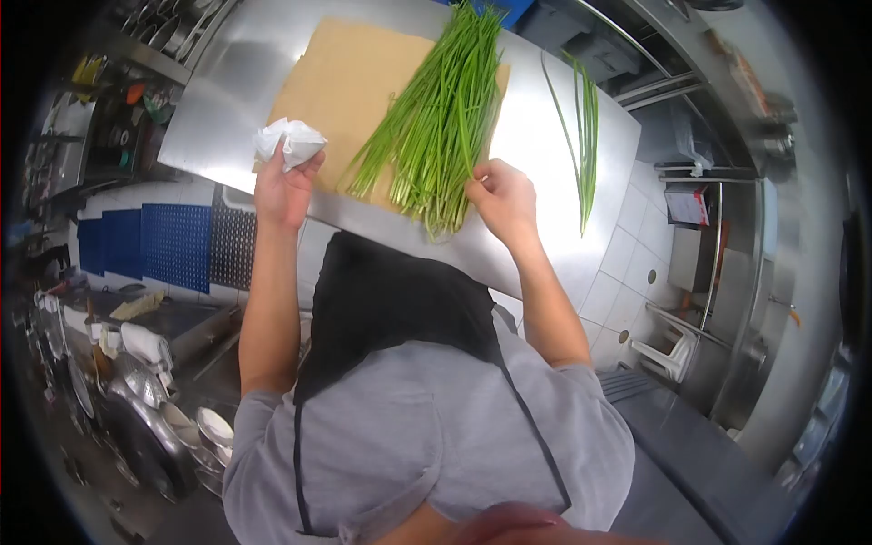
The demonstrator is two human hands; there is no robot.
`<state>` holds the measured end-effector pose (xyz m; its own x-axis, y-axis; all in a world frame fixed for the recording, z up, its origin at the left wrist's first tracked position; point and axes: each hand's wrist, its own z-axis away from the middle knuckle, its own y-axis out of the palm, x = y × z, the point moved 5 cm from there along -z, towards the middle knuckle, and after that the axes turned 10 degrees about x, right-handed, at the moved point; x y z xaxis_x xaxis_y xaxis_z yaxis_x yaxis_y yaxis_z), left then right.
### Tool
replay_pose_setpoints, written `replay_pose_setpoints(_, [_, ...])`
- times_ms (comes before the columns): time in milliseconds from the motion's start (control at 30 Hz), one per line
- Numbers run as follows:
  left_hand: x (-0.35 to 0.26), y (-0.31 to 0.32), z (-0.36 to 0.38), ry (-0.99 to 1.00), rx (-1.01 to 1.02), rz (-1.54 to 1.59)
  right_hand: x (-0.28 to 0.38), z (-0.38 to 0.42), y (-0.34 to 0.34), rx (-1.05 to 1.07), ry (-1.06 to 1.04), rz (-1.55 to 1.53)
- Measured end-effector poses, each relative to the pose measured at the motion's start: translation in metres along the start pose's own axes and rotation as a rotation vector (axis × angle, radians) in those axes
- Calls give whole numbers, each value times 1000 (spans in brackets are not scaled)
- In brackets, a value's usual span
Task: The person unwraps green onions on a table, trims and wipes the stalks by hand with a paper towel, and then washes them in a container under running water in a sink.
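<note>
My left hand (289, 186) is closed around a crumpled white paper towel (304, 145), above the near left corner of a sheet of brown paper (341, 82). A large bunch of long green chives (436, 118) lies across the right part of that paper, its pale cut ends toward me. At the bunch's right edge my right hand (505, 195) pinches a chive stalk (472, 168) between thumb and fingers. Farther right, a few separate chives (587, 145) rest on the bare metal table (536, 222).
Steel shelving (718, 227) stands beyond the white tiled floor (640, 222) on the right. Blue perforated mats (173, 238) are at the left. Pans and bowls (213, 427) crowd the lower left. A blue item (518, 11) shows past the table's far edge.
</note>
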<state>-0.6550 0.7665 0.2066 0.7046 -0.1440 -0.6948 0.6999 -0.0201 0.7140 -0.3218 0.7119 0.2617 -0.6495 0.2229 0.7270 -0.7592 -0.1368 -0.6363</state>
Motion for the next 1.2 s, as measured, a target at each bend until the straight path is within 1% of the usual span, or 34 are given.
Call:
replay_pose_setpoints(100, [-9, 1, -14, 9, 31, -3, 11, 4, -30, -57, 24, -38])
replay_pose_setpoints(167, [-14, 5, -27, -10, 142, 37, 50, 10, -72, -156, -57, 30])
replay_pose_setpoints(200, [-18, 4, -30, -18, 190, 55, 75, 15, -92, -232, -162, -21])
replay_pose_setpoints(233, [-20, 1, -34, -40, 207, 71, 102, 22, -113, -307, -271, -71])
replay_pose_setpoints(300, [-22, -7, -39, -78, 238, 102, 149, 41, -144, -458, -366, -57])
replay_pose_setpoints(367, [-31, -13, -41, -124, 275, 47, 181, 60, -151, -600, -398, -192])
replay_pose_setpoints(467, [-40, -26, -41, -178, 325, 12, 189, 60, -122, -631, -466, -317])
replay_pose_setpoints(500, [-43, -32, -40, -197, 336, 3, 186, 47, -99, -602, -406, -310])
replay_pose_setpoints(533, [-46, -37, -40, -202, 342, 27, 164, 22, -70, -487, -441, -408])
replay_pose_setpoints(567, [-48, -41, -40, -209, 349, 50, 142, -1, -35, -408, -264, -332])
replay_pose_setpoints(600, [-49, -44, -39, -219, 356, 73, 127, -22, 0, -340, -157, -1])
replay_pose_setpoints(633, [-51, -46, -36, -234, 357, 78, 105, -35, 31, -256, -55, 135])
replay_pose_setpoints(667, [-54, -47, -33, -249, 358, 81, 92, -36, 48, -190, 18, 161])
replay_pose_setpoints(700, [-57, -47, -35, -254, 358, 85, 92, -40, 56, -124, 81, 190])
replay_pose_setpoints(800, [-65, -44, -27, -245, 417, 137, 95, -30, 53, -247, 65, -65])
replay_pose_setpoints(900, [-64, -33, -24, -229, 454, 121, 84, -45, 50, 27, 59, 325])
replay_pose_setpoints(933, [-62, -28, -22, -223, 460, 139, 80, -47, 47, 57, 80, 246])
replay_pose_setpoints(1033, [-54, -13, -13, -201, 459, 204, 81, -48, 39, 180, 104, -497])
replay_pose_setpoints(1100, [-45, -1, -9, -203, 454, 254, 85, -48, 35, 187, 116, -671])
replay_pose_setpoints(1167, [-33, 12, -6, -217, 424, 222, 76, -46, 36, 205, 176, -810])
replay_pose_setpoints(1200, [-26, 16, -4, -222, 406, 208, 69, -48, 37, 239, 181, -792])
